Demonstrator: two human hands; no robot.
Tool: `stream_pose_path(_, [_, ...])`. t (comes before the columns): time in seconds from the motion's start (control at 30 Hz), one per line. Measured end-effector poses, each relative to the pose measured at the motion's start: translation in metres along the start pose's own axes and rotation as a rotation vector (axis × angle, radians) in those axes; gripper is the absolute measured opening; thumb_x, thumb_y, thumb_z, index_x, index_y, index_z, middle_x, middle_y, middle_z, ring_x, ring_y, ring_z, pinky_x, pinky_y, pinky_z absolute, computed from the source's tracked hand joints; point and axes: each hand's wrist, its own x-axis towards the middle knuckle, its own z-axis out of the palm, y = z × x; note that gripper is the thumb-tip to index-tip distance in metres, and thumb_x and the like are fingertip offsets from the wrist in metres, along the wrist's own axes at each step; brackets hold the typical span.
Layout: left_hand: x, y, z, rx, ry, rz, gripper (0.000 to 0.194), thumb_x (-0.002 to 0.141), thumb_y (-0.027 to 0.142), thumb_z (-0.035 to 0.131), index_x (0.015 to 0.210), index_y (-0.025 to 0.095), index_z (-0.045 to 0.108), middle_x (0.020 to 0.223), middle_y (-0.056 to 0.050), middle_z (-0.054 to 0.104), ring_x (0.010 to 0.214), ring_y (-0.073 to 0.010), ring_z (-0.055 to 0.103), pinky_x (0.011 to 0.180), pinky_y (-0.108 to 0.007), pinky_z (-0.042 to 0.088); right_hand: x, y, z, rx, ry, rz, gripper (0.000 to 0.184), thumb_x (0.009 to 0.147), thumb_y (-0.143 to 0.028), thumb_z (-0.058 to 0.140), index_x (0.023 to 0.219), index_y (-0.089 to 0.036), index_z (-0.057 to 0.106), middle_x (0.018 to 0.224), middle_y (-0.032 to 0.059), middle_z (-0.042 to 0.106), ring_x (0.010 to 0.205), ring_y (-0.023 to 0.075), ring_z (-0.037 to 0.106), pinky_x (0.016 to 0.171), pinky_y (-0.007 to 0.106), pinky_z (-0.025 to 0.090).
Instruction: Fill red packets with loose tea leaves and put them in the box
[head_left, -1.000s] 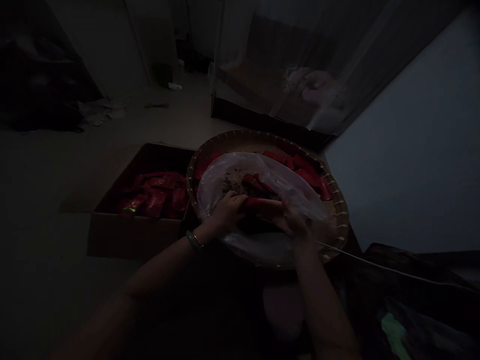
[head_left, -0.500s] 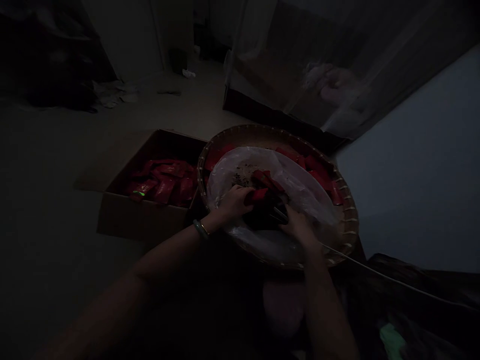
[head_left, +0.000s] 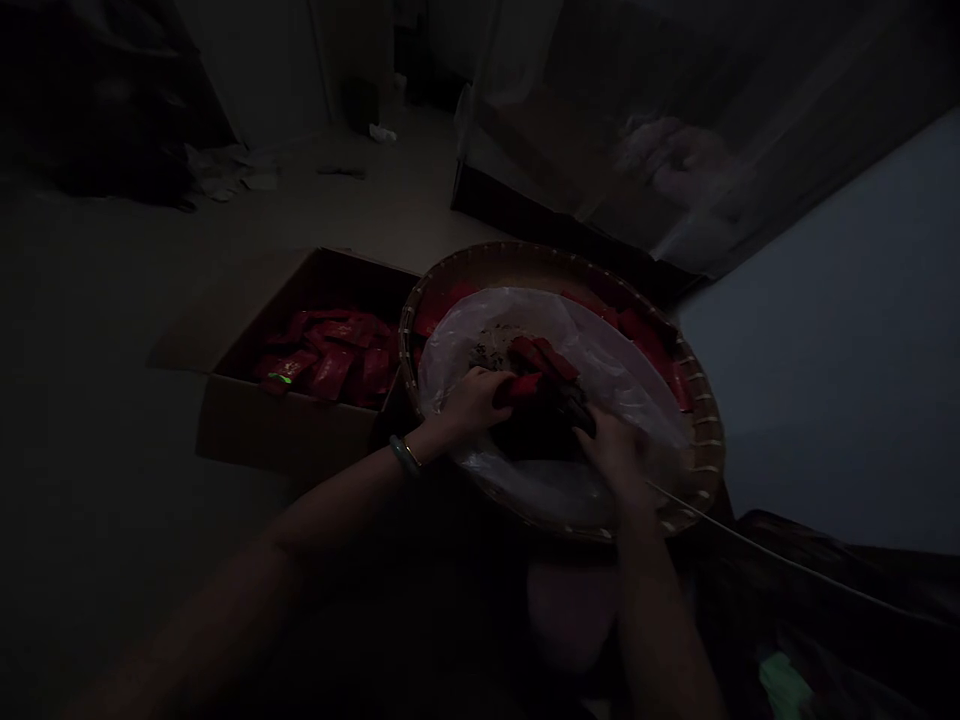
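Note:
In dim light, my left hand (head_left: 472, 402) is closed on a small red packet (head_left: 523, 384), its fingers wrapped round the near end. My right hand (head_left: 616, 446) grips a dark hand tool (head_left: 576, 408), whose exact kind is hard to make out. The tool's front end points at more red packets (head_left: 546, 358), and whether it touches them is unclear. Both hands are over a clear plastic bag (head_left: 615, 385) spread inside a round woven bamboo tray (head_left: 705, 430). Dark loose bits (head_left: 495, 345) lie on the bag beyond my left hand.
Left of the tray, an open cardboard box (head_left: 255, 425) holds several red packets (head_left: 330, 370). More red packets (head_left: 649, 340) line the tray's far right side. A thin pale cable (head_left: 757, 545) runs right from near my right wrist. A pale wall (head_left: 840, 380) stands at right.
My right hand has turned and shifted slightly right, and the tool's pale metal bars no longer show. My left hand still holds the red packet. The whole view has shifted slightly.

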Motion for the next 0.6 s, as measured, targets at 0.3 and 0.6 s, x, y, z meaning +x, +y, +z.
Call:
stream_pose_path(0.3, [-0.001,0.0,-0.003,-0.021,0.028,-0.032,0.048,0.07,0.023,0.068,0.116,0.017,0.059,0.105,-0.006,0.067,0.092,-0.0214,0.058,0.084,-0.034,0.046,-0.013,-0.038,0.018,-0.042,-0.224,-0.084,0.05,0.07,-0.002,0.053,0.12,-0.011,0.058,0.109,0.0163,0.065,0.101,0.0253,0.062,0.091,0.037,0.046])
stream_pose_path(0.6, [0.0,-0.004,0.001,-0.023,0.043,-0.019,0.048,0.07,0.023,0.067,0.117,0.017,0.058,0.106,-0.006,0.067,0.092,-0.0213,0.058,0.084,-0.035,0.046,0.024,-0.047,0.02,0.208,-0.104,-0.268,0.054,0.068,0.001,0.047,0.118,-0.014,0.057,0.12,0.0135,0.06,0.113,0.0239,0.055,0.1,0.041,0.041])
